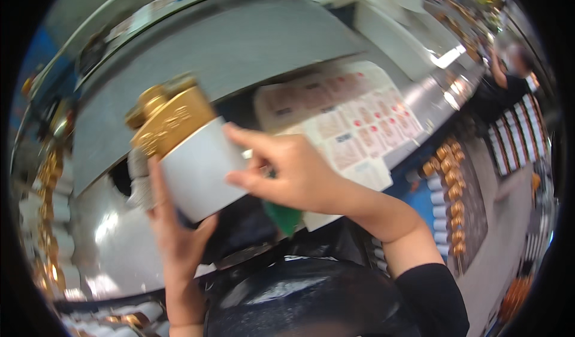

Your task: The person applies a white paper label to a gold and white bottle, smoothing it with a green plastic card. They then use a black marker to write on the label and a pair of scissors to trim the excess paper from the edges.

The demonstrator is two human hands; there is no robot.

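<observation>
Clock positions are read from the middle of the view, with 12 at its top edge. The piece [203, 172], a white body under a gold top [173, 121] with raised shapes, is tilted at 9 to 10 o'clock, above the bench [108, 223], its gold end pointing toward 10. The left hand [179, 226] grasps it from below, fingers along its left side and thumb at its lower edge. The right hand [293, 172] is at the body's 3 o'clock side, index finger and thumb spread and their tips at the white surface; whether they press on it I cannot tell. A green thing [284, 217] shows beneath the right hand. Sheets [383, 121] with red marks lie at 2 o'clock. Rows of similar pieces stand at 4 o'clock [446, 208] and 8 to 9 [57, 217]. Another person [506, 91] in dark clothing is at 2 to 3.
</observation>
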